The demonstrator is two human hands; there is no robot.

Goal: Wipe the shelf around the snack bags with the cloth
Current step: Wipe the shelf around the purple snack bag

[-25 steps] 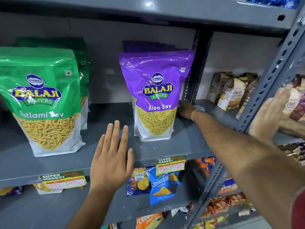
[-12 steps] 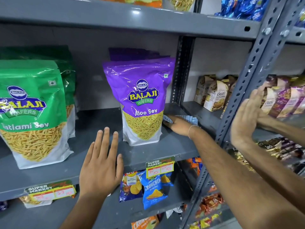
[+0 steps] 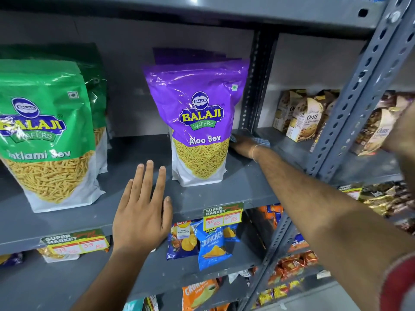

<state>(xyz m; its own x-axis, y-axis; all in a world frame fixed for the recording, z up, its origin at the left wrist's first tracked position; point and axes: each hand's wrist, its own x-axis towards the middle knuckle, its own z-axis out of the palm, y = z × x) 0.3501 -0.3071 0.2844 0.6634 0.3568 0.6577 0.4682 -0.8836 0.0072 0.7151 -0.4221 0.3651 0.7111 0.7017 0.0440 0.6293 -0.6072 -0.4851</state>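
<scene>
A purple Aloo Sev bag (image 3: 199, 122) stands upright in the middle of the grey metal shelf (image 3: 134, 151), with more purple bags behind it. Green Ratlami Sev bags (image 3: 42, 131) stand at the left. My right hand (image 3: 243, 145) reaches to the right of the purple bag, close to its lower side, and presses a blue checked cloth (image 3: 263, 141) onto the shelf near the rear upright. Only a small part of the cloth shows under my fingers. My left hand (image 3: 143, 209) lies flat and empty on the shelf's front edge, between the two bag groups.
A perforated grey upright (image 3: 350, 104) divides this bay from the right one, where oats packs (image 3: 305, 122) stand. Another person's blurred hand (image 3: 402, 131) is at the right edge. Price tags (image 3: 222, 215) hang on the shelf lip, with chip packets (image 3: 211, 245) below.
My right hand has slid the cloth back from the front right of the purple bag toward the rear post. The other person's hand moved right. My left hand stays put.
</scene>
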